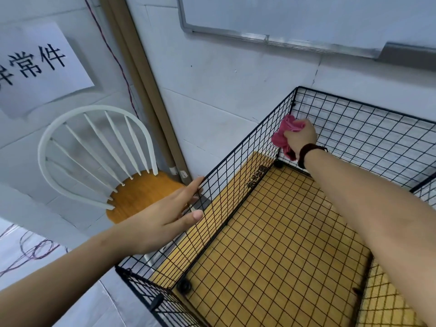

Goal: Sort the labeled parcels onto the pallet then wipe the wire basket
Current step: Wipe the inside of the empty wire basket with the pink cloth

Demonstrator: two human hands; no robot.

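Observation:
A black wire basket [245, 147] with an open top fills the lower right, its grid floor lying over a yellow-orange surface. My right hand [300, 135] reaches inside it and is shut on a crumpled pink cloth [284, 133], pressed against the left wall near the far corner. My left hand [169, 213] rests on the top rim of that same left wall, fingers on the outside and thumb on the inner side. No parcels or pallet are in view.
A white spindle-back chair [94, 156] with an orange wooden seat stands just left of the basket. Brown cardboard tubes [146, 90] lean in the wall corner. A paper sign [40, 64] and a whiteboard [283, 17] hang on the wall. Loose wires [33, 249] lie at lower left.

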